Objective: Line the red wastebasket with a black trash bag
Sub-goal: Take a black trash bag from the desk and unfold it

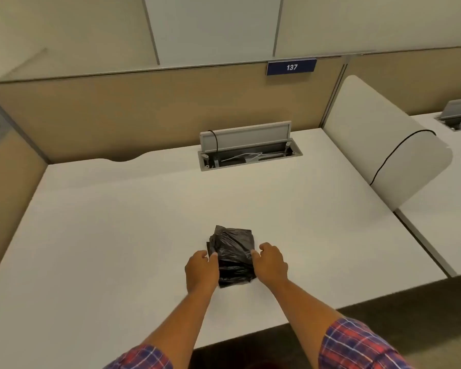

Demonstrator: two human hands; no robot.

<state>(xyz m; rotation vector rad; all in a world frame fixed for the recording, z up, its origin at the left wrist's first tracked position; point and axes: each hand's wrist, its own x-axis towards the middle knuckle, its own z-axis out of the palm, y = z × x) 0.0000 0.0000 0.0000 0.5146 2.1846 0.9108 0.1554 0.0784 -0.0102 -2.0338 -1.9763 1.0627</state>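
Note:
A folded black trash bag (233,251) lies on the white desk (117,235), near its front edge. My left hand (201,271) pinches the bag's left side with thumb and fingers. On the opposite side, my right hand (270,262) grips the bag's right edge. Both forearms reach in from the bottom of the view, with plaid sleeves at the elbows. A sliver of red shows at the very bottom edge, under the desk front; I cannot tell whether it is the wastebasket.
An open cable hatch (249,153) with wires sits at the desk's back. A white divider panel (383,145) with a black cable draped over it stands on the right. Tan partition walls close the back and left. Dark carpet lies below the front edge.

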